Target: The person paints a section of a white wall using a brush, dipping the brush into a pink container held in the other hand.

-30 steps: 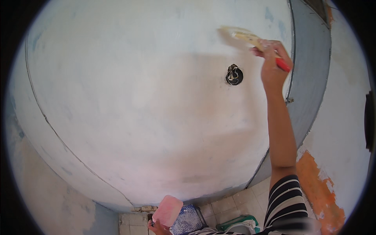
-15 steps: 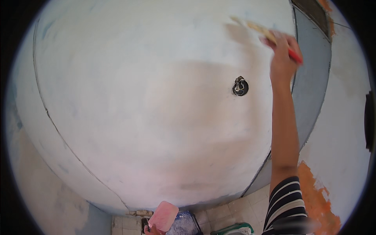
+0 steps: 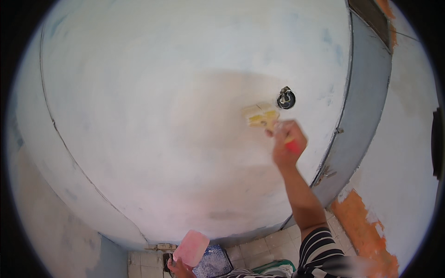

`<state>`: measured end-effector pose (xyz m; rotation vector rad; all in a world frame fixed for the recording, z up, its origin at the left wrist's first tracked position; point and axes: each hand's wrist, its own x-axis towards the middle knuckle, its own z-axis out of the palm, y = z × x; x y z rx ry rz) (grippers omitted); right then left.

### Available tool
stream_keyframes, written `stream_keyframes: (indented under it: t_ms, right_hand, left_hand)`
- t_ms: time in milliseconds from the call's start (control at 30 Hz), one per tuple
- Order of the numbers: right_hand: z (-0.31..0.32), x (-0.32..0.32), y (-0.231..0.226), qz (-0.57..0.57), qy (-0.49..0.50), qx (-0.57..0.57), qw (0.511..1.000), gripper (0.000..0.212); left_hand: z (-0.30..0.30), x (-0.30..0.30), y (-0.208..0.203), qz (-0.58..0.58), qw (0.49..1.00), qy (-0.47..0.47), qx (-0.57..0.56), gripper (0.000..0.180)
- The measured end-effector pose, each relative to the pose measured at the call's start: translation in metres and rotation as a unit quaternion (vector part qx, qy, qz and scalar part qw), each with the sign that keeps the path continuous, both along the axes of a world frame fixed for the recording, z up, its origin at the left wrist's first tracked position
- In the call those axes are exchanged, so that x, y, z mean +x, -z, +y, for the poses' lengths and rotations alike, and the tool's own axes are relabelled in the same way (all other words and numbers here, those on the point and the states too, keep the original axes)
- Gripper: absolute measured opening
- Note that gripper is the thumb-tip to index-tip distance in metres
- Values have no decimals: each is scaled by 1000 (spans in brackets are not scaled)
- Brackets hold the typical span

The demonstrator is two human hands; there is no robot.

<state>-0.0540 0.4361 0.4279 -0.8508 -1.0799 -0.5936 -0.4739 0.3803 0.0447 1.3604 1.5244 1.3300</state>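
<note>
My right hand (image 3: 288, 140) is closed around the red and yellow handle of a wide paintbrush (image 3: 262, 116). The brush's pale bristles are at the whitish wall (image 3: 153, 139), a little below and left of a round electrical box hole (image 3: 286, 98) with wires in it. Motion blurs the brush, so I cannot tell if the bristles touch the wall. Low in the view, my left hand (image 3: 181, 268) grips a pink plastic container (image 3: 192, 248) by its lower edge. What is inside the container cannot be made out.
A grey door (image 3: 364, 92) with a handle stands right of the wall. Orange patches (image 3: 364, 224) mark the wall beyond it. On the tiled floor (image 3: 252, 248) are a blue-and-white patterned item (image 3: 213, 263) and a green-rimmed thing (image 3: 274, 266). A thin cable (image 3: 72, 155) runs down the wall's left side.
My right hand has carried the brush down and left, from high beside the door frame to just below the electrical box hole. The pink container has shifted slightly up and left in view.
</note>
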Motion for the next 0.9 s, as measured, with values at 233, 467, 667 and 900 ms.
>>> stream_keyframes:
  t_ms: [233,467,667,900]
  right_hand:
    - [11,2,-205,-26,-42,197,979,15]
    - [33,5,4,-29,161,35,986,23]
    - [-18,-47,269,213,-23,-106,971,11]
    - [-67,-90,341,394,-108,-304,861,11]
  left_hand:
    - [19,5,-2,-86,992,25,-91,56]
    - [18,27,-24,-441,889,-43,-118,62]
    - [10,15,17,-413,898,-36,-145,65]
    - [9,-9,24,-391,897,-38,-202,58]
